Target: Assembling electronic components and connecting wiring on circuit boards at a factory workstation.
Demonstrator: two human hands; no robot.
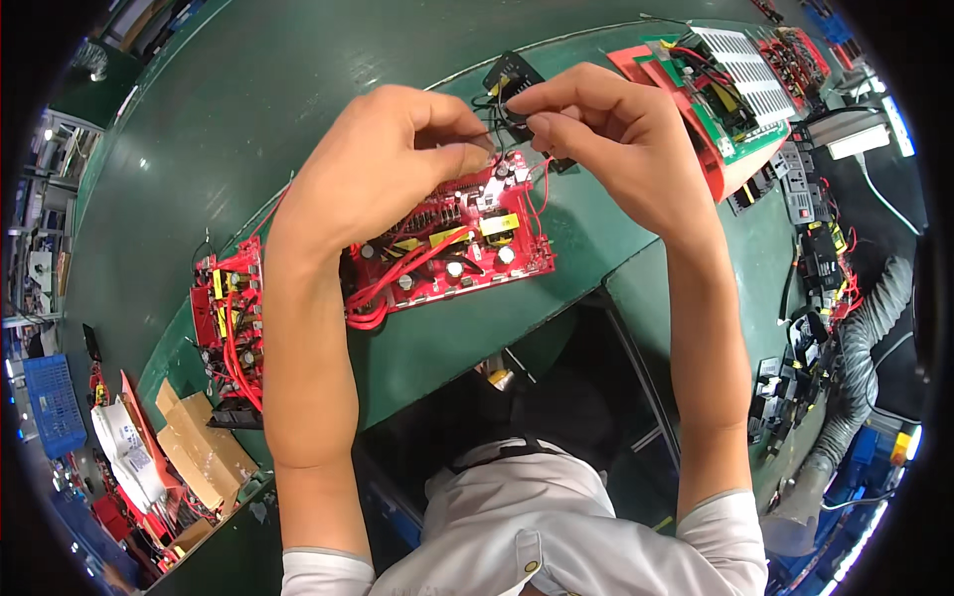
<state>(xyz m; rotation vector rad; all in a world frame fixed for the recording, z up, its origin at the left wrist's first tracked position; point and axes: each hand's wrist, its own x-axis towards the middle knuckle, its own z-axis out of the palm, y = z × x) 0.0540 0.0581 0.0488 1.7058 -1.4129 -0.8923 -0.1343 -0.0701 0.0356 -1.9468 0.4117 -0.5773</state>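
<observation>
Both the left hand and right hand are pinching thin black wires above the red circuit board, probably seating them, which needs steady fingertip alignment.

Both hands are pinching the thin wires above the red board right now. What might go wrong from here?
1. The left hand and right hand pinch thin black wires; a hard pull might snap them or tear them loose.
2. The small black part hangs on those wires and may swing.
3. Loose red wires on the red circuit board could snag a wrist.
</observation>
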